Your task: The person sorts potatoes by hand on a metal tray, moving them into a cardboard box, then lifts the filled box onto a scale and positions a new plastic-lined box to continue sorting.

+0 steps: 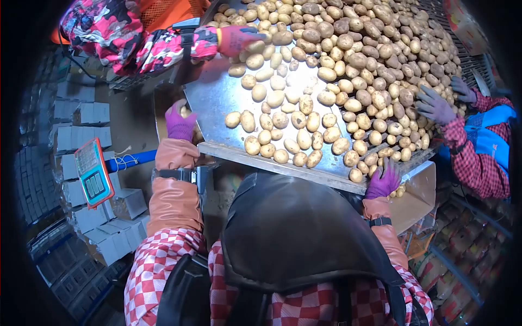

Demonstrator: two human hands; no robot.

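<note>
My left hand (180, 123), in a purple knitted glove, is at the left edge of the metal sorting table (212, 111). Its fingers curl around a potato (186, 112), partly hidden by the glove. My right hand (384, 180), also gloved in purple, reaches over the table's front right edge with fingers apart, by the nearest potatoes (356, 175). Loose potatoes (291, 145) lie spread on the shiny metal in front of me, and a large heap (375, 60) covers the right and far side.
A co-worker's red-gloved hand (239, 41) touches potatoes at the far left. Another person's grey-gloved hands (435, 104) rest on the heap at right. A cardboard box (416, 201) sits below my right hand. A scale display (94, 173) stands left, near stacked white boxes (81, 138).
</note>
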